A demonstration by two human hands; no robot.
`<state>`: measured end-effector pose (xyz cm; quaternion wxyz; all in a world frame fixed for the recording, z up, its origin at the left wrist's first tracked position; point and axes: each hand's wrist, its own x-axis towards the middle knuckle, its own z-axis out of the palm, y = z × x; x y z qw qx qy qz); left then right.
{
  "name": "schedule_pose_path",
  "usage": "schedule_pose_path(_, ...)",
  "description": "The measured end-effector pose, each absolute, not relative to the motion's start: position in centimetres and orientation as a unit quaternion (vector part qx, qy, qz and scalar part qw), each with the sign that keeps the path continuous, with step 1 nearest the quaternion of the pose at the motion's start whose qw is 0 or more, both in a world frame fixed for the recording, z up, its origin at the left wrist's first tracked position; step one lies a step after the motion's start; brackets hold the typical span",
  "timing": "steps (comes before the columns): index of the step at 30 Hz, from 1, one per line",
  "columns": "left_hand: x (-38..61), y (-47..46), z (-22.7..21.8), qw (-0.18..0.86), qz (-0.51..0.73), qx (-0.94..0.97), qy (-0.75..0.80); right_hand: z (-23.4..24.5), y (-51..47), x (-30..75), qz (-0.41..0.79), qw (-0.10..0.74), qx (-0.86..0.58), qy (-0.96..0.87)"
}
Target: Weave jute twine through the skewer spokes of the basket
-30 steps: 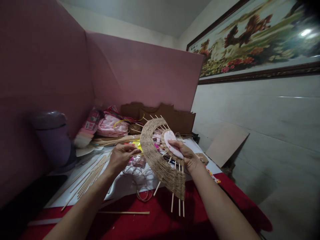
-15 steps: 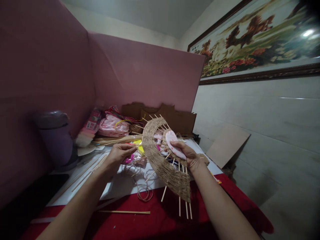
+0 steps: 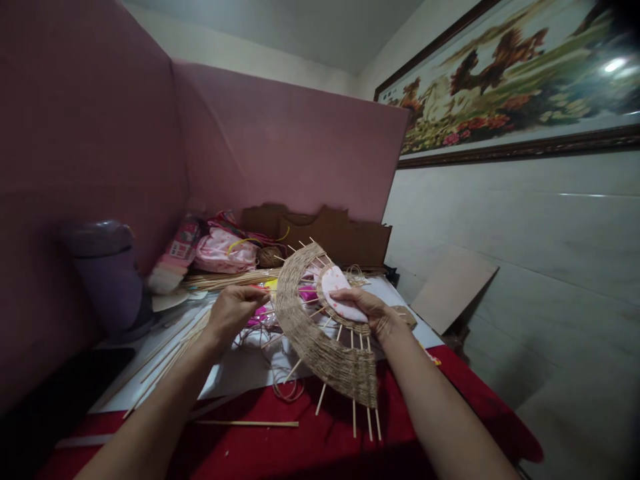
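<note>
- Woven fan (image 3: 320, 353) is held up, tilted, above where a white sheet (image 3: 235, 373) meets red cloth (image 3: 300, 453). Bare wooden sticks (image 3: 320, 400) poke out past its band.
- Right hand (image 3: 373, 312) is closed on the fan's spotted padded middle (image 3: 337, 277), thumb on top (the other fingers are mostly hidden behind it).
- Left hand (image 3: 233, 310) is just left of the fan, fingertips drawn together by a stick tip. Can't tell if they've got hold of it or of a strand, too small to say.
- Pretty crowded behind the fan: shiny magenta packets (image 3: 257, 317) partly covered by it, then a ball of twine (image 3: 270, 257), a pink cloth bundle (image 3: 225, 250) and a ragged strip of brown cardboard (image 3: 350, 243).
- Loose sticks (image 3: 170, 357) lie left of the fan, partly under the left forearm (image 3: 165, 393), which blocks some of the view.
- One more stick (image 3: 250, 423) is on the near-left side of the fan, flat on the red, with a messy loop of cord (image 3: 287, 400) between them.
- Purple bin (image 3: 113, 280) sits well left of the fan, and a plain board (image 3: 457, 290) leans on the wall (image 3: 570, 267) well to its right.
</note>
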<state>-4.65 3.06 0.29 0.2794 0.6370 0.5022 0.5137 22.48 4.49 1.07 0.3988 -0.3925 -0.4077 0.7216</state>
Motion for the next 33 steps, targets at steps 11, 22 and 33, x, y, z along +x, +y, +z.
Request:
schedule_pose_path(11, -3.6, 1.6, 1.4, 0.16, 0.495, 0.716, 0.465, 0.4, 5.4, 22.9, 0.727, 0.424, -0.384, -0.379)
schedule_pose_path(22, -4.6, 1.9, 1.4, -0.053, 0.434, 0.737, 0.515, 1.0, 4.2, 22.9, 0.717, 0.39, -0.382, -0.433)
schedule_pose_path(33, -5.3, 2.2, 1.4, -0.084, 0.415, 0.711, 0.562, 1.4, 3.7, 22.8, 0.704, 0.382, -0.372, -0.469)
